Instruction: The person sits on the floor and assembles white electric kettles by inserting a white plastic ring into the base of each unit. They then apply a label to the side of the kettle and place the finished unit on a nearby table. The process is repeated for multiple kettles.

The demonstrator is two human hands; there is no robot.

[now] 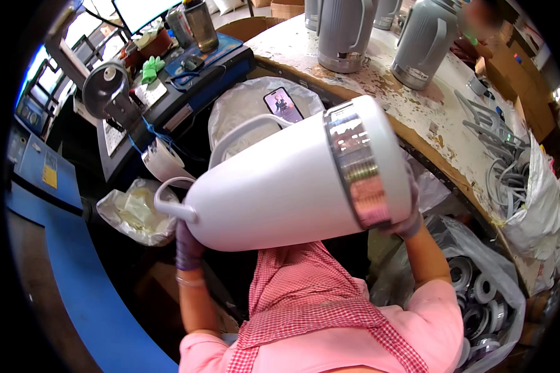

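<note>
Both hands, gloved, hold a pale vacuum jug [274,186] crosswise in the middle of the frame, above the lap and the red-checked apron [311,280]. Its narrow, looped end points lower left and its broad, silver-banded base upper right. The left hand [189,245] bears against the narrow end from below; the right hand [407,214], slightly blurred, cups the base. Most fingers are hidden behind the jug, so their exact spread cannot be told. Holding it at both ends probably shares the load and stops the bulky body tipping, while leaving the large side handle [242,133] free.

At the upper right, grey jugs [424,46] stand upright on the paint-worn surface [417,112], their broad bases presumably steadying them. Loose grey handles [488,118] lie near its right side. At the lower right, a clear plastic bag [507,280] contains ring-shaped parts [459,273], likely bagged to keep them together.
</note>
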